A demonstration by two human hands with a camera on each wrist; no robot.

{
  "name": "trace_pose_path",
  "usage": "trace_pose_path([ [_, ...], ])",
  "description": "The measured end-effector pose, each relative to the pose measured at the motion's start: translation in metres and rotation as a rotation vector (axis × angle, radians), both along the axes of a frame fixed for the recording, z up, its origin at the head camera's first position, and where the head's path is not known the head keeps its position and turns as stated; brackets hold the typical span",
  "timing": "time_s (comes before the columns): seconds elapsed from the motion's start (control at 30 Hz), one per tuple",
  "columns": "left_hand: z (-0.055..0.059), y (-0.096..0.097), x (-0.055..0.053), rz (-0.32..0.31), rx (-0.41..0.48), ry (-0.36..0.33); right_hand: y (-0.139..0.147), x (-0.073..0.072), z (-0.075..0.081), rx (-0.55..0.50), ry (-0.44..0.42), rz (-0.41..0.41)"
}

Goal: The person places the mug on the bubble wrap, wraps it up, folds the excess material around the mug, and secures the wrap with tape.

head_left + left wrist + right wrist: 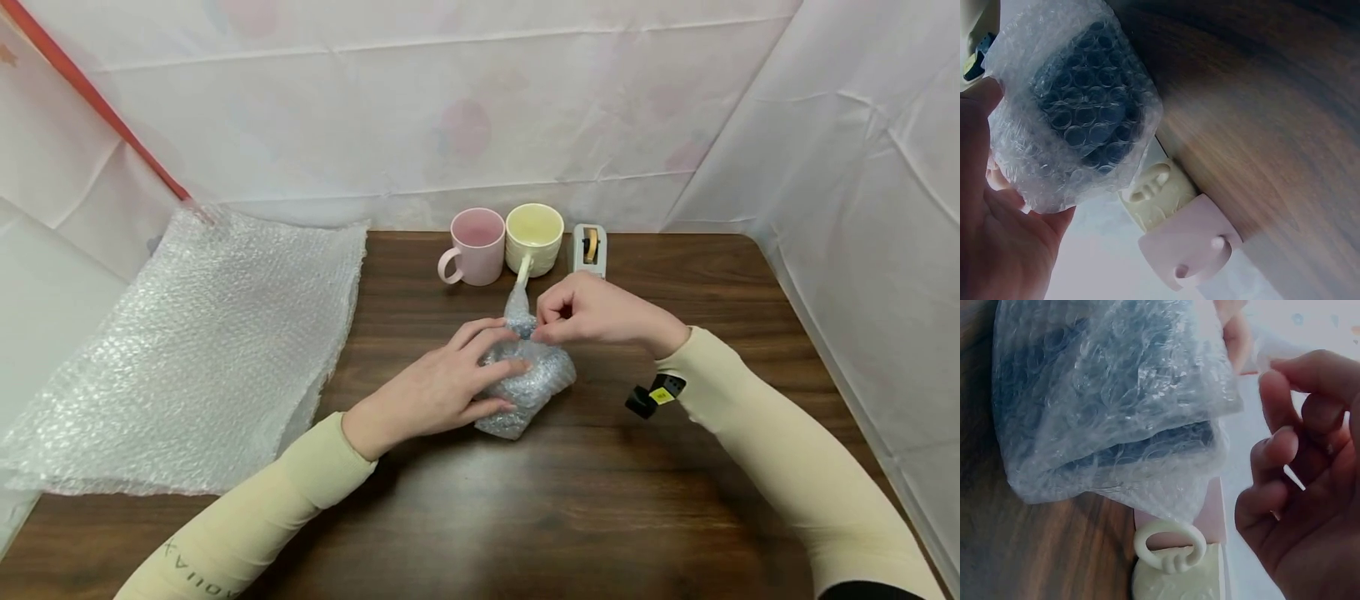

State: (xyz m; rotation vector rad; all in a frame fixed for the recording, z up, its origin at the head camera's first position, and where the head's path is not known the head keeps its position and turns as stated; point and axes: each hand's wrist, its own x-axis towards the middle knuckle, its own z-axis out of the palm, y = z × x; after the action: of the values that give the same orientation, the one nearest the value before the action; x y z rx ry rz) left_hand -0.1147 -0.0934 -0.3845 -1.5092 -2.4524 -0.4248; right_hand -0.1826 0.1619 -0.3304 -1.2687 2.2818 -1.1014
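Bubble-wrap bundle [542,382] | left hand [442,385] holds it; right hand [592,310] curled close, contents unclear | seemingly sealing | next needs loose edge [1154,422] pressed flat

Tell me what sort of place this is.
Likely a makeshift packing spot: a dark brown wood-grain table with clear plastic bubble-wrap sheeting, a small grey tape dispenser and a lumpy bubble-wrapped bundle under the left hand.
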Motion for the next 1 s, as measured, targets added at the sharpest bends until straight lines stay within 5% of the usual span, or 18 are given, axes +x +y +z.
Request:
trace_pose_path([
  [0.27, 0.0, 0.0, 0.001, -0.011, 0.049, -0.012, -0.026, -0.001, 0.007, 0.257, 0.162, -0.016],
  [0.53, 0.002, 0.002, 0.002, 0.009, 0.028, -0.027, -0.044, 0.013, 0.016, 0.56, 0.273, -0.162],
  [0.7, 0.002, 0.003, 0.001, 0.016, 0.015, -0.014, -0.044, 0.025, 0.018, 0.646, 0.361, -0.279],
  [1.0, 0.001, 0.004, 0.0, 0.019, 0.02, 0.0, -0.036, 0.017, 0.009, 0.65, 0.138, -0.422],
])
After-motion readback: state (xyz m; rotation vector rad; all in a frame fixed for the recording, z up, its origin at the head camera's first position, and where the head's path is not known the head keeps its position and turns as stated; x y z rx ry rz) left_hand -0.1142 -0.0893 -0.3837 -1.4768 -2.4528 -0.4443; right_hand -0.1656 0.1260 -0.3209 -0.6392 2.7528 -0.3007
